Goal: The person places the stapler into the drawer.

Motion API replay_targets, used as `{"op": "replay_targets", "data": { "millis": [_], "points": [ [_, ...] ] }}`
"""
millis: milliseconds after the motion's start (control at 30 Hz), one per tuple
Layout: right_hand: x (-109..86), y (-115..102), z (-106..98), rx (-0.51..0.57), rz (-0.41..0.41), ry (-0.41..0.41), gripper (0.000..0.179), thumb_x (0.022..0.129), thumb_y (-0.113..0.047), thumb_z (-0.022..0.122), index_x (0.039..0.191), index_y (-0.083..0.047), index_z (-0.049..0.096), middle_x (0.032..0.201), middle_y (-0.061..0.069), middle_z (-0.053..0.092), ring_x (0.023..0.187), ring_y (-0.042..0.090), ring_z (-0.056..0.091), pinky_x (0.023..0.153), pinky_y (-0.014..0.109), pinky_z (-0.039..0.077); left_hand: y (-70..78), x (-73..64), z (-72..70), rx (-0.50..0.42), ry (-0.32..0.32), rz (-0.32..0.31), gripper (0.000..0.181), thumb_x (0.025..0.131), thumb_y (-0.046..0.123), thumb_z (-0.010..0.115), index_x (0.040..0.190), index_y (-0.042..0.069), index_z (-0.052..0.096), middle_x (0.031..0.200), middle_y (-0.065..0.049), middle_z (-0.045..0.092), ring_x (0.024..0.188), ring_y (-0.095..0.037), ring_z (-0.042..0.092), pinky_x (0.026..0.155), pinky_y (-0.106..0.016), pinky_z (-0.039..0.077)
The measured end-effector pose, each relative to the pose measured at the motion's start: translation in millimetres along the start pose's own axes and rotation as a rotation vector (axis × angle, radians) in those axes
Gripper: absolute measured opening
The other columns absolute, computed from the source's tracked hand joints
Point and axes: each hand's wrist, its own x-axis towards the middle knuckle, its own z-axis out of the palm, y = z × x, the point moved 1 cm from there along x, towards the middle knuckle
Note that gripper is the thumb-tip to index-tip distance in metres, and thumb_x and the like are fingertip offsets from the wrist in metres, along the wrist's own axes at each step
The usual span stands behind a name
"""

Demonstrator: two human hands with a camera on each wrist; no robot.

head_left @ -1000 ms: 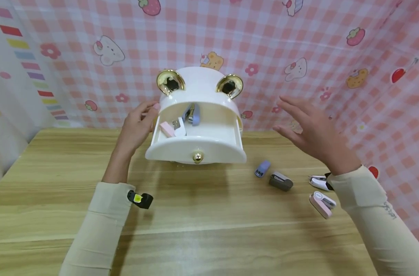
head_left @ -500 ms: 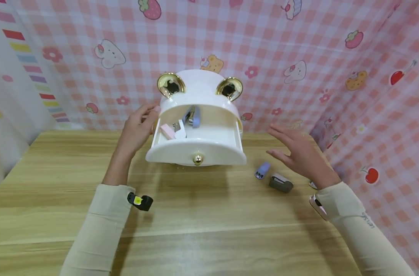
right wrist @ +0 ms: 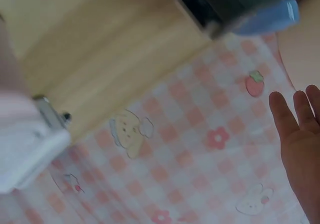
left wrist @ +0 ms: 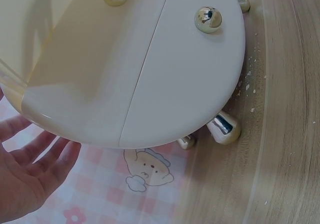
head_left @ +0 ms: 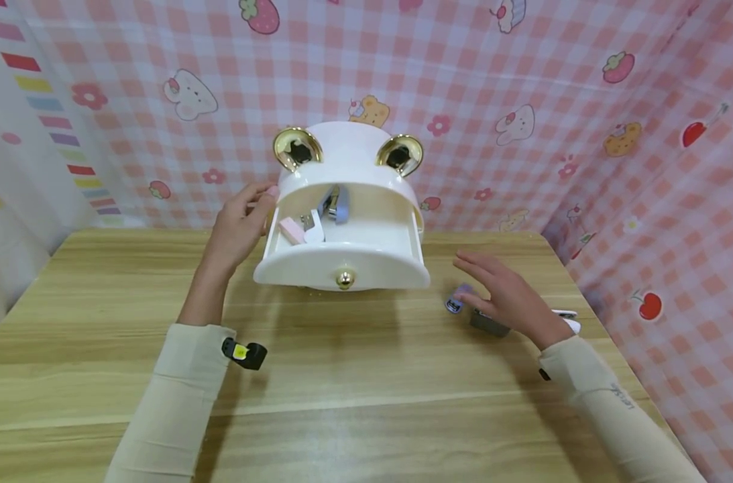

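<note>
A white frog-faced desk organizer (head_left: 348, 151) with gold-rimmed eyes stands with its top drawer (head_left: 372, 265) pulled out. Inside lie a pink-and-white stapler (head_left: 294, 231) and a blue one behind it. My left hand (head_left: 236, 225) rests its fingers against the organizer's left side, also seen in the left wrist view. My right hand (head_left: 514, 305) hovers over the staplers on the right, fingers extended and nothing held. Below it are a small purple-blue stapler (head_left: 454, 304) and a dark grey stapler (head_left: 489, 325), partly covered by the hand.
A white stapler (head_left: 571, 325) shows behind my right wrist. A pink-and-white stapler (right wrist: 30, 139) appears blurred at the left of the right wrist view. Pink checked cloth (head_left: 463, 74) hangs behind and to the right of the wooden table (head_left: 342, 402).
My right hand has come down and to the left, from beside the organizer to above the purple-blue and grey staplers. My left hand stays at the organizer's side.
</note>
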Motion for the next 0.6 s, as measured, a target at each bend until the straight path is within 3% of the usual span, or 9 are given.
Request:
{"op": "replay_targets", "data": {
  "millis": [300,600],
  "points": [
    [-12.2,11,22,-0.015,-0.023,-0.046,0.066,0.082,-0.019,0.086,0.137,0.004,0.059,0.142,0.022,0.055,0.128,0.038,0.052,0.101,0.058,0.046,-0.7,-0.4,1.2,-0.01,0.004,-0.011,0.062,0.103,0.055,0.047,0.145,0.01,0.055,0.136,-0.016,0.057,0.121,-0.028,0.054,0.091,-0.043,0.055],
    [-15.6,15,28,-0.024,-0.023,-0.072,0.064,0.083,-0.02,0.086,0.136,0.006,0.06,0.141,0.023,0.055,0.128,0.038,0.052,0.102,0.057,0.047,-1.1,0.2,1.9,-0.012,0.011,-0.01,0.061,0.104,0.054,0.047,0.145,0.009,0.055,0.137,-0.015,0.057,0.121,-0.027,0.053,0.093,-0.046,0.055]
  ]
}}
